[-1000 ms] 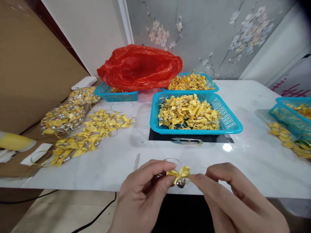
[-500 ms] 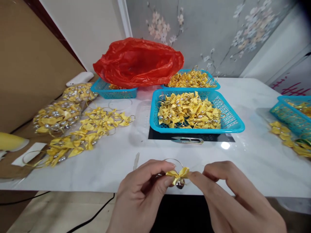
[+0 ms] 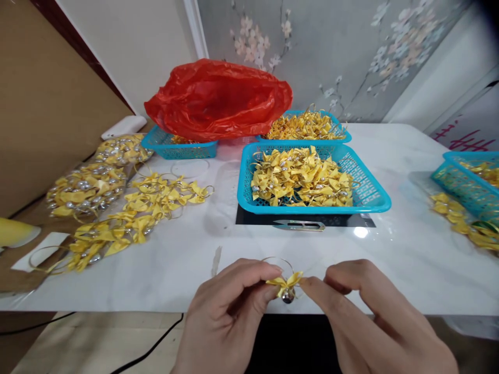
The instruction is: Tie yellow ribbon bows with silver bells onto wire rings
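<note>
A small yellow ribbon bow with a silver bell (image 3: pixel 287 286) and a thin wire ring is held between both hands over the near edge of the white table (image 3: pixel 390 259). My left hand (image 3: pixel 230 322) pinches the bow's left wing with thumb and forefinger. My right hand (image 3: pixel 370 322) pinches its right wing. A blue basket (image 3: pixel 370 200) full of the same yellow bows stands straight ahead of my hands. Small thread snips (image 3: pixel 298 225) lie on a black mat just in front of that basket.
Strings of finished bows (image 3: pixel 144 208) on rings lie at the left, with bagged bundles (image 3: pixel 86 187) beyond. A red plastic bag (image 3: pixel 218 98) covers a basket at the back; another basket of bows (image 3: pixel 307 127) stands beside it. A further blue basket (image 3: pixel 468 182) sits at the right edge.
The hands hold the bow in almost the same place; the view has tilted slightly and the bow's wings look drawn a little flatter.
</note>
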Motion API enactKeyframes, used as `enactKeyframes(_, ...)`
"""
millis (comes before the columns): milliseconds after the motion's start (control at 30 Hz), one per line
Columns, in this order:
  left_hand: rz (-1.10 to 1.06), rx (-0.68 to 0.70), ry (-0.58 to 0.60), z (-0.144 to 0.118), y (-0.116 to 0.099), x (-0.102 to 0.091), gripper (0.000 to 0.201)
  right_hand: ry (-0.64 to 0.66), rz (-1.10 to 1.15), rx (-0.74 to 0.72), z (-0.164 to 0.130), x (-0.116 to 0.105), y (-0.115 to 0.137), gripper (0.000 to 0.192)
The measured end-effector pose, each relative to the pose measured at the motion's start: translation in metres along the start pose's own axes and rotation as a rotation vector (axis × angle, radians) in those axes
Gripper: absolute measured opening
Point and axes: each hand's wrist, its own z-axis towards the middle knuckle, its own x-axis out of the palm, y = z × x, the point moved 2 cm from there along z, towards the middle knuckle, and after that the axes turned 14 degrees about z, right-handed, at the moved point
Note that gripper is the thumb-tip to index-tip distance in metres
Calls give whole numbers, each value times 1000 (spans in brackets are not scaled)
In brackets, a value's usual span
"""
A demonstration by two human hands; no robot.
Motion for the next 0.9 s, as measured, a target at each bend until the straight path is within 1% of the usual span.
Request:
enactKeyframes(100, 19, 23, 15, -2, 1, 1, 32, 50, -34, -76, -2, -1, -2, 34)
enactKeyframes(167, 12, 53, 25, -3, 1, 1, 33, 24, -38, -68, -3, 1, -3, 31)
enactKeyframes(267, -30, 72, 23, -3, 1, 2, 32, -53, 63, -13, -6, 8, -2, 23)
enactKeyframes(400, -64, 24, -4, -2, 1, 2, 29, -135, 252, 170, -6, 19, 0, 16)
enactKeyframes(500, -119, 63, -16, 0, 2, 3, 27, -182, 335, 234, -6, 24, 2, 15)
enactKeyframes(567, -171, 81, -8, 0, 3, 4, 29, -200, 368, 259, -7, 26, 3, 15)
enactKeyframes(733, -203, 21, -4, -3, 4, 4, 35, -238, 382, 269, -9, 31, 4, 15)
enactKeyframes(833, -247, 24, 13, -4, 3, 3, 33, -250, 393, 270, -8, 33, 4, 16)
enactKeyframes(900, -271, -9, 29, -3, 3, 3, 29, -260, 404, 271, -7, 32, 5, 16)
